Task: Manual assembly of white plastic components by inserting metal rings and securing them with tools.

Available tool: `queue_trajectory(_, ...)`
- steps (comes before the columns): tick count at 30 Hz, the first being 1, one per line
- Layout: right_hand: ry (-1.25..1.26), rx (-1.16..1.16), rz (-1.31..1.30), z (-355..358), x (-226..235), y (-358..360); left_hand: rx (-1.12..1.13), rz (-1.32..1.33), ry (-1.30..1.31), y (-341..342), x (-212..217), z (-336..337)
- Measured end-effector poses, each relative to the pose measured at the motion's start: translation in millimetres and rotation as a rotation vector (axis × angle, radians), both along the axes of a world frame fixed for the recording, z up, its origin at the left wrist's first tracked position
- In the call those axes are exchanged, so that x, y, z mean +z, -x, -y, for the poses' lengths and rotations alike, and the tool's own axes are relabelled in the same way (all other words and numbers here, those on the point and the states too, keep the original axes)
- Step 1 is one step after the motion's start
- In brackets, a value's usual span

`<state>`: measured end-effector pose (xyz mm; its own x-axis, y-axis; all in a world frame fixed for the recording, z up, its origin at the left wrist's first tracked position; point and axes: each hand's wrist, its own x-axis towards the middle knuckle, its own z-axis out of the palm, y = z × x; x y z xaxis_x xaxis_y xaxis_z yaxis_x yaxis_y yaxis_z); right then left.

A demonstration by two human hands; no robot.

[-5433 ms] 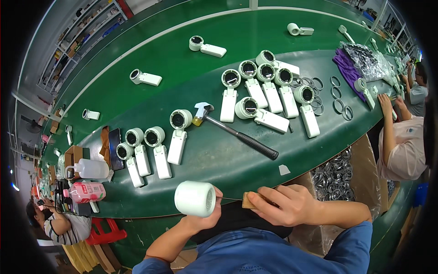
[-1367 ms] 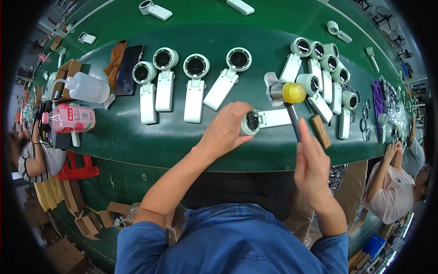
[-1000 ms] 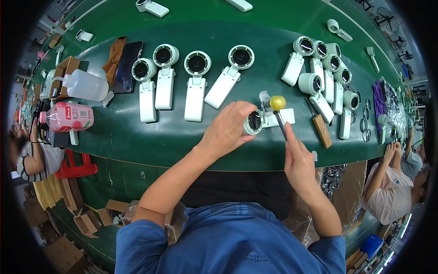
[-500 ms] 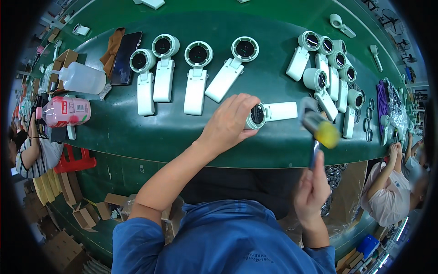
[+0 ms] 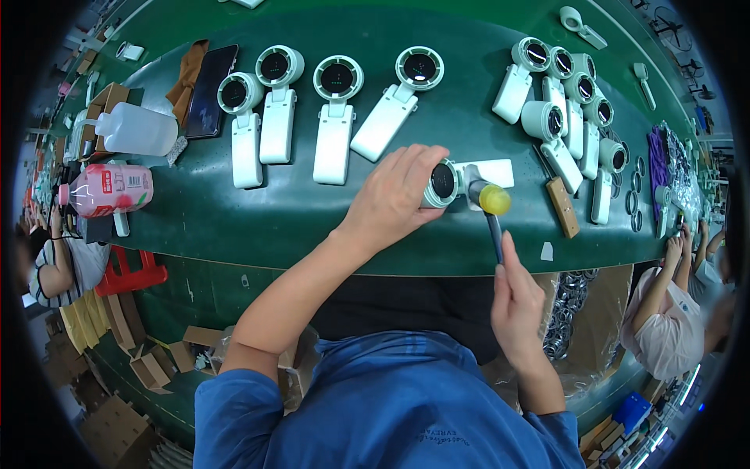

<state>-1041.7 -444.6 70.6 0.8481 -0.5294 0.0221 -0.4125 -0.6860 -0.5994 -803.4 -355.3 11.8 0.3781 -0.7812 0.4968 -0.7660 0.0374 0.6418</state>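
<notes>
My left hand [image 5: 396, 191] is wrapped round the round head of a white handheld fan [image 5: 443, 181], which lies on its side on the green table with its handle pointing right. In my right hand [image 5: 517, 305] is the handle of a hammer [image 5: 497, 227]. Its yellow-tipped head is beside the fan head, over the handle's near end; whether it touches is hard to tell. Beyond my left hand several more white fans stand in a loose row, among them a fan [image 5: 336, 113] with a dark round face.
A cluster of white fans [image 5: 562, 144] lies at the right, beside a wooden-handled tool [image 5: 562, 207] and dark rings [image 5: 633, 199]. At the left are a pink bottle [image 5: 108, 190], a clear plastic bottle [image 5: 139, 130] and a dark tablet [image 5: 211, 92]. Other people sit at both sides.
My right hand has swung the hammer left, bringing its head up against the fan held by my left hand. The wooden-handled tool, hidden before, now shows.
</notes>
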Motion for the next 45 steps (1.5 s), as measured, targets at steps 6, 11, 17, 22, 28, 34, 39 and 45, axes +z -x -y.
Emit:
queue_trajectory(6, 0.036, -0.044, 0.072, 8, 5, 5, 0.001, -0.003, -0.005, -2, -1, -1)
queue_trajectory(11, -0.033, -0.199, 0.229, 34, 25, -10, 0.009, -0.007, -0.010, -1, -3, -4)
queue_trajectory(17, 0.213, -0.015, -0.050, 106, 6, -65, -0.090, -0.151, -0.126, -7, 4, -5)
queue_trajectory(22, 0.680, 0.086, 0.090, 105, -1, -86, -0.151, -0.002, -0.137, -14, 11, -3)
queue_trajectory(28, 0.239, 0.215, 0.115, 64, -26, -49, -0.010, 0.211, -0.111, 10, 28, -1)
queue_trajectory(34, 0.229, -0.033, 0.180, 17, -47, -31, -0.152, 0.066, -0.276, 1, 23, 21)
queue_trajectory(39, 0.172, -0.119, 0.241, 18, -45, -22, -0.316, -0.069, -0.359, -22, 20, 27)
queue_trajectory(45, 0.586, -0.459, 0.421, 195, -4, 50, -0.328, -0.160, -0.269, -21, 19, 26)
